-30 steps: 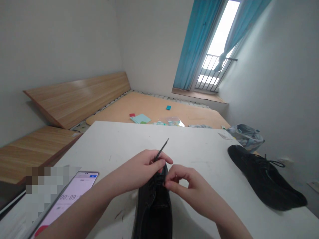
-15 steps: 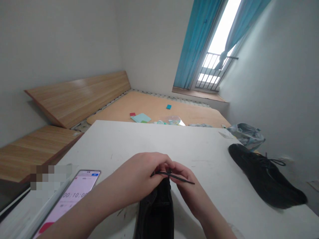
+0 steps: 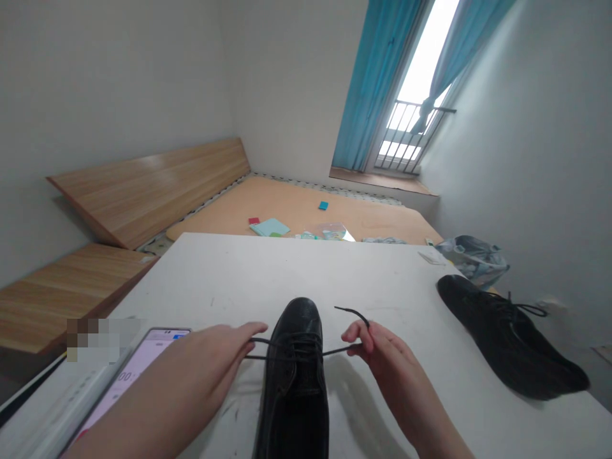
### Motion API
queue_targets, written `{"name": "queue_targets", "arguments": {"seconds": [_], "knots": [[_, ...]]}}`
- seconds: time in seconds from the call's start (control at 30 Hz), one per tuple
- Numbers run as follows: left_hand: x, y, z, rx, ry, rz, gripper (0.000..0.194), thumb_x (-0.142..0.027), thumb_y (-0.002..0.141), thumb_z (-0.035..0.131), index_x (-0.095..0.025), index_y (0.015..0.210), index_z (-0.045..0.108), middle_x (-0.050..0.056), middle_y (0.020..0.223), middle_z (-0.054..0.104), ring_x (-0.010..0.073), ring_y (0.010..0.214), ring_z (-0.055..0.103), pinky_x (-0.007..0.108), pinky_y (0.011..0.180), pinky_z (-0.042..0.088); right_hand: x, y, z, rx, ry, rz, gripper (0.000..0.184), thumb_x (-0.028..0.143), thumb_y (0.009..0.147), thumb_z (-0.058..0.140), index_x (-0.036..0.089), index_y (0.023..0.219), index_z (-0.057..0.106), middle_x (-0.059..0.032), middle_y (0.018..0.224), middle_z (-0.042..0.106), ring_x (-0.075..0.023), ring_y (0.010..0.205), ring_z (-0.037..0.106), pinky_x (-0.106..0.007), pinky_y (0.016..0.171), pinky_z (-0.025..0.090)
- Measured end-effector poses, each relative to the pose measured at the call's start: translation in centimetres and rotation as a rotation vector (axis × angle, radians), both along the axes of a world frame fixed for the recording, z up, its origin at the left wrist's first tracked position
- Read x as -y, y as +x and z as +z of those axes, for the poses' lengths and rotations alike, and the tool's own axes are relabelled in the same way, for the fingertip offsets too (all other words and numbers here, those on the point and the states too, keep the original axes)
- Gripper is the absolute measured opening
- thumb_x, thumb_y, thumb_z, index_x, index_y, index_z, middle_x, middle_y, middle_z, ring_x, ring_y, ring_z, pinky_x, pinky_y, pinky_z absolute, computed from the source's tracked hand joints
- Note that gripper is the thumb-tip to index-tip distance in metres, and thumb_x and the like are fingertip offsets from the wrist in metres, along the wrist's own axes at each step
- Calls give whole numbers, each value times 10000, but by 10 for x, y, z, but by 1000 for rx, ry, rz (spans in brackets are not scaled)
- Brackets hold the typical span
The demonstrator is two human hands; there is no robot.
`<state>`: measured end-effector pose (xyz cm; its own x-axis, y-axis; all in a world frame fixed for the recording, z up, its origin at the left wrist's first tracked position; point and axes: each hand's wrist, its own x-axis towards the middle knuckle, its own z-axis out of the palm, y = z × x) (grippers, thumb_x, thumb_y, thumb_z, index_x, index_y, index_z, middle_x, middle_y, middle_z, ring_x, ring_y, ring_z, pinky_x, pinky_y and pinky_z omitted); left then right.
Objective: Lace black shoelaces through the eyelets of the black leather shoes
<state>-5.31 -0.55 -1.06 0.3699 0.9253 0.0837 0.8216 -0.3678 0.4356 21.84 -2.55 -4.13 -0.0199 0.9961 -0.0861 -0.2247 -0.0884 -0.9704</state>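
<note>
A black leather lace-up shoe (image 3: 294, 382) stands on the white table (image 3: 268, 274), its toe pointing away from me. A thin black shoelace (image 3: 345, 350) runs out of its eyelets to both sides. My left hand (image 3: 220, 360) is left of the shoe, pinching one stretch of the lace. My right hand (image 3: 382, 350) is to the right, its fingers closed on the other stretch, and the lace's tip curls up above them. Neither hand touches the shoe.
A second black shoe (image 3: 507, 335) lies on its side at the table's right. A phone showing a timer (image 3: 138, 376) lies at the left, partly under my left forearm. Beyond the far table edge are wooden boards, scattered papers and a plastic bag.
My hands have moved apart from above the shoe to either side of it. The lace now stretches sideways across the shoe, and the toe has come into view.
</note>
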Motion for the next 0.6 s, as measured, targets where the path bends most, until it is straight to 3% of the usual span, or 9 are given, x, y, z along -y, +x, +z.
{"name": "queue_targets", "arguments": {"seconds": [0.1, 0.17, 0.23, 0.3, 0.37, 0.47, 0.6], "knots": [[8, -20, -31, -89, -108, 19, 465, -393, 946, 306, -265, 1277, 607, 65, 1106, 756, 282, 974, 723, 412, 818, 568, 3, 22, -15, 330, -25, 57, 355, 516, 905, 536, 210, 731, 586, -49, 870, 602, -219, 874, 532, -334, 824, 424], [11, -20, -43, -76, -62, 52, 521, -393, 957, 276, -218, 1408, 469, 84, 1098, 751, 268, 970, 722, 402, 812, 573, 3, 31, -23, 530, -37, 57, 329, 517, 897, 538, 216, 988, 635, -69, 973, 605, -236, 896, 548, -368, 821, 447], [14, -11, -44, -33, 86, 71, 518, -338, 948, 287, -189, 1428, 412, 103, 1160, 717, 259, 1039, 691, 399, 860, 556, 2, 33, -27, 676, 59, -30, 418, 481, 909, 526, 244, 1252, 541, -98, 1163, 561, -259, 1023, 540, -401, 859, 460], [16, 4, -37, 25, 211, 35, 435, -287, 933, 324, -217, 1328, 491, 97, 1221, 673, 255, 1119, 639, 406, 925, 519, 2, 28, -24, 788, 231, -62, 399, 411, 939, 500, 293, 1320, 495, -96, 1277, 493, -263, 1169, 481, -427, 957, 427], [17, 19, -30, 84, 195, -39, 301, -290, 935, 369, -253, 1151, 575, 71, 1156, 674, 252, 1086, 626, 405, 916, 507, 1, 17, -16, 859, 349, 48, 299, 338, 956, 495, 328, 1247, 564, -75, 1277, 487, -251, 1223, 445, -433, 1024, 382], [19, 35, -27, 160, 33, -80, 183, -322, 941, 405, -249, 936, 573, 49, 981, 658, 249, 930, 618, 398, 823, 504, -2, -1, -4, 869, 410, 221, 159, 237, 943, 531, 289, 1033, 651, -65, 1196, 528, -239, 1197, 461, -410, 1022, 382], [19, 43, -37, 267, -134, -77, 224, -328, 974, 338, -235, 857, 506, 31, 888, 604, 230, 848, 579, 375, 782, 469, -5, -13, 1, 769, 437, 239, 93, 156, 912, 542, 221, 852, 571, -63, 1084, 571, -218, 1091, 511, -383, 967, 405]]}}
